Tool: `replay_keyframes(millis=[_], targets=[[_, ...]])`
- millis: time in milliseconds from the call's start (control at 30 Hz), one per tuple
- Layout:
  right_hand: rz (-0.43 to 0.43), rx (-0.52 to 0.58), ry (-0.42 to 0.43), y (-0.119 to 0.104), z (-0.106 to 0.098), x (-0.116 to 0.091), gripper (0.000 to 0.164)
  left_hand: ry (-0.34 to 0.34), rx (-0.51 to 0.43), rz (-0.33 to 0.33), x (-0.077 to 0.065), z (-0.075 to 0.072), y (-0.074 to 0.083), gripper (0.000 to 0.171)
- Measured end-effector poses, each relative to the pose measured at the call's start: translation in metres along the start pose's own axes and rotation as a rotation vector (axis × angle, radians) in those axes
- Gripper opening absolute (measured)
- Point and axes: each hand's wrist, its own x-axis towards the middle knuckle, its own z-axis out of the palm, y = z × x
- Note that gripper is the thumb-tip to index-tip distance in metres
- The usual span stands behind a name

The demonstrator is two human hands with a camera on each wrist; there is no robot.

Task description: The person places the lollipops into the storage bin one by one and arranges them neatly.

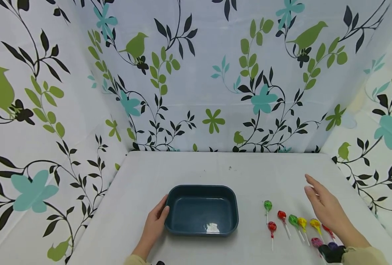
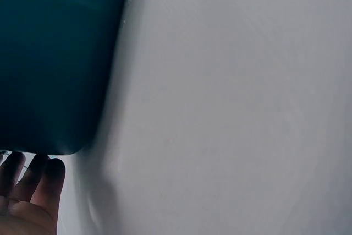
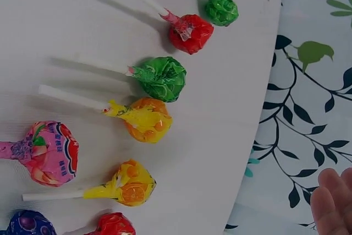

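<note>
A dark blue rectangular tray (image 1: 201,230) with rounded corners stands on the white table. My left hand (image 1: 154,222) touches its left side, thumb and fingers at the outer edge; in the left wrist view the fingertips (image 2: 54,171) meet the end of the tray. Raised at the right, my right hand (image 1: 328,208) holds nothing, its fingers extended. Below and left of it lie several wrapped lollipops, among them a green lollipop (image 1: 268,206), a red lollipop (image 1: 272,227), a yellow lollipop (image 3: 135,182) and a pink lollipop (image 3: 52,155). My right forearm partly covers the nearest ones.
White tabletop (image 1: 216,167) surrounds the tray and lollipops. Fabric panels (image 1: 212,92) printed with birds, leaves and flowers stand behind the table and on both sides. A black wrist device (image 1: 332,254) sits at my right wrist.
</note>
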Motion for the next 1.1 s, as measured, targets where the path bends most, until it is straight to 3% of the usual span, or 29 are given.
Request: replay_keyframes(millis=[233, 400, 533, 600, 733, 1100], targets=[[0.073, -0.030, -0.020, 0.020, -0.013, -0.012, 0.057, -0.004, 0.019, -0.052, 0.001, 0.008, 0.001, 0.050], [0.182, -0.120, -0.020, 0.053, -0.032, -0.026, 0.058, 0.010, 0.037, -0.072, 0.002, 0.012, 0.002, 0.050], [0.285, -0.153, -0.074, 0.082, -0.039, -0.040, 0.057, 0.036, 0.043, -0.097, 0.001, 0.015, 0.004, 0.052], [0.337, -0.158, -0.112, 0.095, -0.038, -0.048, 0.054, 0.036, 0.052, -0.112, 0.000, 0.018, 0.004, 0.052], [0.359, -0.140, -0.178, 0.108, -0.021, -0.051, 0.050, 0.055, 0.066, -0.139, -0.002, 0.014, 0.004, 0.052], [0.334, -0.160, -0.242, 0.109, 0.001, -0.046, 0.049, 0.077, 0.036, -0.158, -0.006, 0.023, 0.006, 0.054]])
